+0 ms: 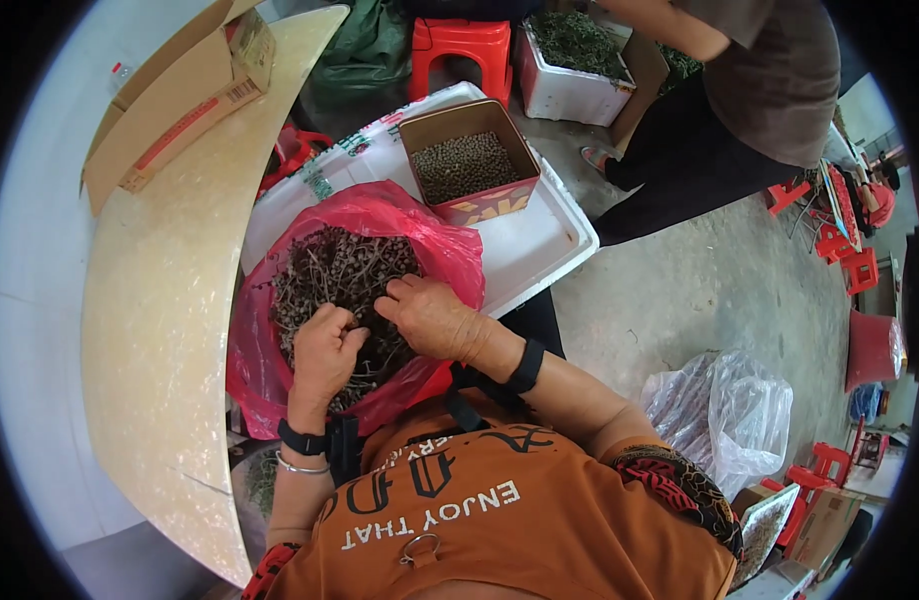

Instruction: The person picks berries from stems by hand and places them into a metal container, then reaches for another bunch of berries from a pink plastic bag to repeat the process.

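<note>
A pink plastic bag point(445, 240) lies spread wide before me, filled with dried plant stems point(342, 262) bearing small pods or seed heads. My left hand point(326, 350) is over the near left part of the heap, fingers curled closed. My right hand point(427, 312) is at the heap's right side, its fingers bent and pressed together at the stems. The fingertips of both hands are partly hidden, so what each one pinches does not show. Behind the bag, a rectangular tin point(480, 207) holds many small round greenish-brown seeds or pods point(464, 166). It stands on a white foam lid point(545, 245).
A pale tabletop point(165, 330) runs along my left, with an open cardboard box point(185, 115) on it. Ahead are a red stool point(463, 50) and a foam box of greenery point(578, 95). Another person point(750, 100) stands at the right. Clear plastic bags point(725, 415) lie on the floor.
</note>
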Tool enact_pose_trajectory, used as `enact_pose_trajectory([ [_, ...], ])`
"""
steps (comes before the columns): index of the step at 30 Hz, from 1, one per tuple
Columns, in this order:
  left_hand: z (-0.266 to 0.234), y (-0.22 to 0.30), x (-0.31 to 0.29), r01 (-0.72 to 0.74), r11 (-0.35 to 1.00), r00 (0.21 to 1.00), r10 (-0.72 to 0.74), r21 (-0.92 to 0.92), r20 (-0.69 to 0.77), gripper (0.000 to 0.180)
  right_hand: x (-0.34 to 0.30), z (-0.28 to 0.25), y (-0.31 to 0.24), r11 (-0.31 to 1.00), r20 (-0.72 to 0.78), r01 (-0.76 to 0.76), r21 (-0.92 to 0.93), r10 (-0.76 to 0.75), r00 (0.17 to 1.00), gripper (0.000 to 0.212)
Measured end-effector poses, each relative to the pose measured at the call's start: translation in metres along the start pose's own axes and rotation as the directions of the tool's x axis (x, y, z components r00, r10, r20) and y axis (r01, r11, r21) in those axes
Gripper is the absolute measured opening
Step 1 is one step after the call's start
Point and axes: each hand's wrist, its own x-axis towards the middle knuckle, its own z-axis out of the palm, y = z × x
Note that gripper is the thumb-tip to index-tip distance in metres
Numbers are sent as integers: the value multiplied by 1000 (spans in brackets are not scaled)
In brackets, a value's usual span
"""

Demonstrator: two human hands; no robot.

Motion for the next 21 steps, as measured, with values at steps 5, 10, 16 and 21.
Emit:
enact_pose_trajectory([
  [5, 3, 0, 2, -31, 999, 999, 32, 9, -36, 17, -1, -2, 1, 1000, -2, 4, -11, -4, 1000, 23],
  [10, 4, 3, 2, -14, 1000, 1000, 14, 7, -22, 18, -3, -1, 1, 1000, 27, -2, -12, 2, 1000, 23],
  [16, 3, 2, 5, -37, 999, 999, 37, 33, -19, 18, -2, 3, 4, 1000, -29, 28, -10, -28, 999, 25],
  [21, 2, 2, 2, -32, 998, 999, 32, 60, 2, 20, -4, 0, 0, 1000, -40, 20, -17, -21, 999, 24],
])
